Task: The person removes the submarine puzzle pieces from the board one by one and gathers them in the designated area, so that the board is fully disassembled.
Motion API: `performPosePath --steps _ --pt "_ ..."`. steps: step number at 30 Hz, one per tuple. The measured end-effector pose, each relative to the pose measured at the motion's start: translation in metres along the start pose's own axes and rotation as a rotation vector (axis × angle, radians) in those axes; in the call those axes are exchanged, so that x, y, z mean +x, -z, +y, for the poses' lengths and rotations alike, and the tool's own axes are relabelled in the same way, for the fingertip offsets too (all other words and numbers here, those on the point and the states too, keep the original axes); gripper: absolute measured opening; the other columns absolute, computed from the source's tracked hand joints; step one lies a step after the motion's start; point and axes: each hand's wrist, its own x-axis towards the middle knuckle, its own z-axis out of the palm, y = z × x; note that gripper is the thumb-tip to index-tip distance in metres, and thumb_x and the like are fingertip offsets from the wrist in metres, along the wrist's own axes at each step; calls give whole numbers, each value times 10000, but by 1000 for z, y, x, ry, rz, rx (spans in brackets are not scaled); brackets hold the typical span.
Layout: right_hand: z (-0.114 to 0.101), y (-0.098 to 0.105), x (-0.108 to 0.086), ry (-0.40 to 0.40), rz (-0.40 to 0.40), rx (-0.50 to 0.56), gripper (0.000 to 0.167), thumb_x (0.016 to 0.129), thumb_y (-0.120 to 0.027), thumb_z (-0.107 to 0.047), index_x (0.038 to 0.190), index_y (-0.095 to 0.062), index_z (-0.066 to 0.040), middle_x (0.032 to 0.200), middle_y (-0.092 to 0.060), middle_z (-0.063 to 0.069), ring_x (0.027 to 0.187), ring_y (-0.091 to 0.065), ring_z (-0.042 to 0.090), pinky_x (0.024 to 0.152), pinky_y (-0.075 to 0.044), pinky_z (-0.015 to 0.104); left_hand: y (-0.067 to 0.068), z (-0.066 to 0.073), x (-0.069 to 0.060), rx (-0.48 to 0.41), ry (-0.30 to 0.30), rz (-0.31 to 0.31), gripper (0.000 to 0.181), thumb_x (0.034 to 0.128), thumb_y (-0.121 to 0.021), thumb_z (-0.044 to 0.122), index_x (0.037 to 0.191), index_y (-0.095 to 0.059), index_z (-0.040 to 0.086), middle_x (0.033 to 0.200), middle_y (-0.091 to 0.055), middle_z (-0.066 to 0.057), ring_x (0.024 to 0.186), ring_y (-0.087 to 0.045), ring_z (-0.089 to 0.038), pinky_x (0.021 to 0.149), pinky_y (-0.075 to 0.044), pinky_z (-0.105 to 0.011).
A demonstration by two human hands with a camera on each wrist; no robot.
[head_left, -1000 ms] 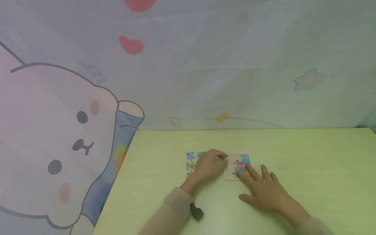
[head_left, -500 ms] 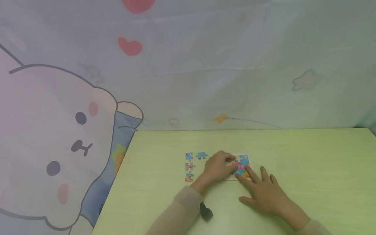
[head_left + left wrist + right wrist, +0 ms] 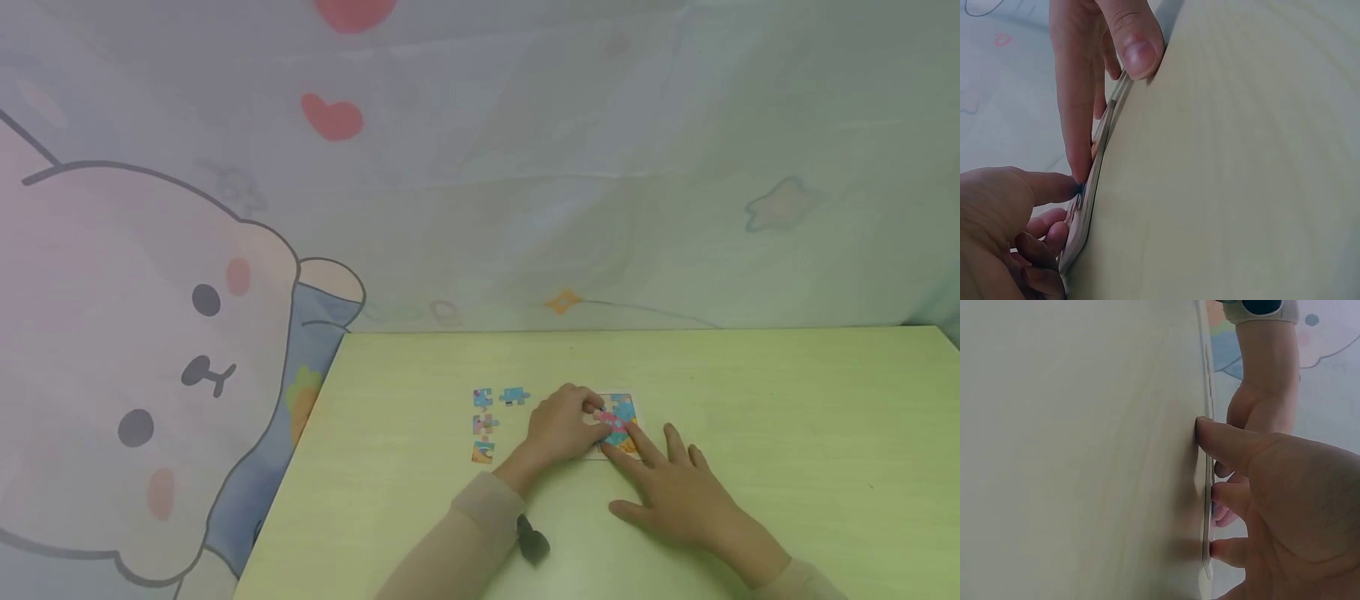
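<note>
I am using two hands, my left hand [image 3: 564, 425] and my right hand [image 3: 681, 497]. Two sleeves [image 3: 480, 508] are covering my arms. I am seeing one board [image 3: 608, 399] and one table [image 3: 825, 433]. Four loose pieces [image 3: 483, 452] are lying outside the board. My fingers [image 3: 628, 462] are hiding some pieces in the board, so I am not counting those. On one cloth [image 3: 637, 208], one big animal [image 3: 82, 333] is showing two eyes [image 3: 206, 300]. One pink star [image 3: 783, 205], one orange star [image 3: 564, 301] and one whole red heart [image 3: 332, 117] are showing too.
</note>
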Motion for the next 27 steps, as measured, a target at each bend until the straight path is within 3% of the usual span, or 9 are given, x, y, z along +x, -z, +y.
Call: performPosePath --steps 27 --pt "0 0 0 -4 5 4 702 945 -661 -598 1549 -509 -273 1628 -379 167 1348 -334 692 955 -364 804 -1 0 -1 -28 -5 9 319 887 -794 353 1172 -716 230 1061 -634 136 944 -634 -80 807 -506 -303"
